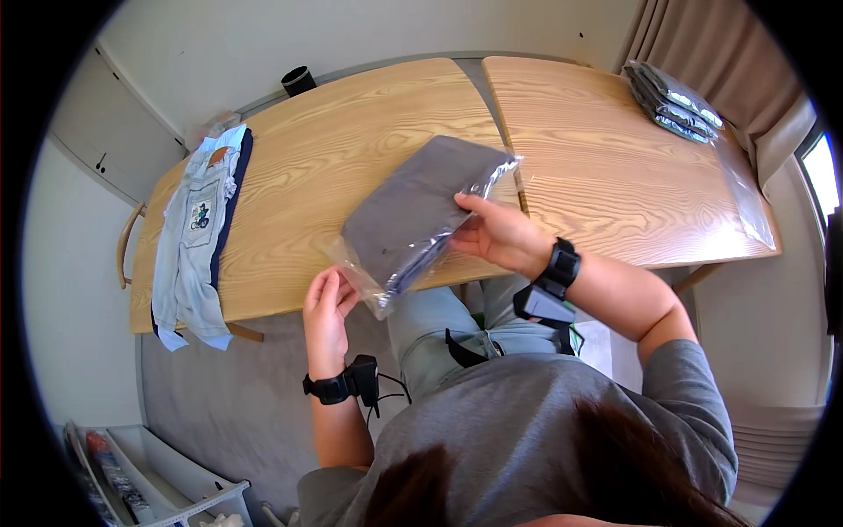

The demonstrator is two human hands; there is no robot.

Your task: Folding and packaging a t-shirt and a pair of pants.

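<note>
A folded dark grey garment (413, 198) lies inside a clear plastic bag (367, 283) over the front part of the left wooden table. My left hand (328, 303) pinches the bag's near left corner, where the plastic reaches past the cloth. On the bag's right side my right hand (496, 230) grips the edge, thumb on top and fingers underneath. Dark blue cloth shows along the near edge through the shiny plastic. Each wrist wears a black strap with a small device on it.
Light blue jeans (198, 237) over dark blue cloth hang past the left table's front edge. Several bagged garments (672, 101) are stacked on the right table (606, 176), with a flat clear bag (745, 198) nearby. A black bin (299, 81) stands behind; a white crate (189, 474) is lower left.
</note>
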